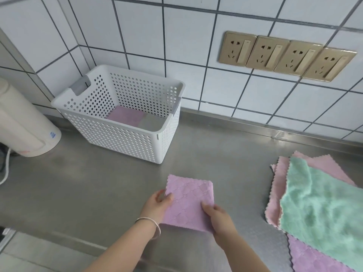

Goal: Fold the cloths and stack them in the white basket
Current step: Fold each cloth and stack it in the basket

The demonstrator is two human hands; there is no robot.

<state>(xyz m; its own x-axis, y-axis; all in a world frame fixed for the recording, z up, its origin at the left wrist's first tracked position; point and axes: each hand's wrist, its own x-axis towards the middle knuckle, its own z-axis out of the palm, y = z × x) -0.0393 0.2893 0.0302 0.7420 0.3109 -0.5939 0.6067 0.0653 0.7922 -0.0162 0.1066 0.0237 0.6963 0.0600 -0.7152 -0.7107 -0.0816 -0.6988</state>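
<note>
A folded purple cloth [188, 201] lies on the steel counter near its front edge. My left hand [157, 205] pinches its left edge, thumb on top. My right hand [218, 218] grips its lower right corner. The white perforated basket [125, 138] stands at the back left against the tiled wall. Inside it lies a folded purple cloth [125, 115], with a grey one [151, 122] beside it. At the right, a pile of unfolded cloths holds a green cloth [322, 213] on top of pink cloths [279, 183] and a purple one [314, 258].
A cream cylindrical appliance [23, 122] with a white cord stands at the far left. Four gold wall sockets [284, 55] sit on the tiled wall behind. A grey cloth [261, 244] lies flat under the pile's near edge. Bare steel counter [225, 154] stretches between basket and pile.
</note>
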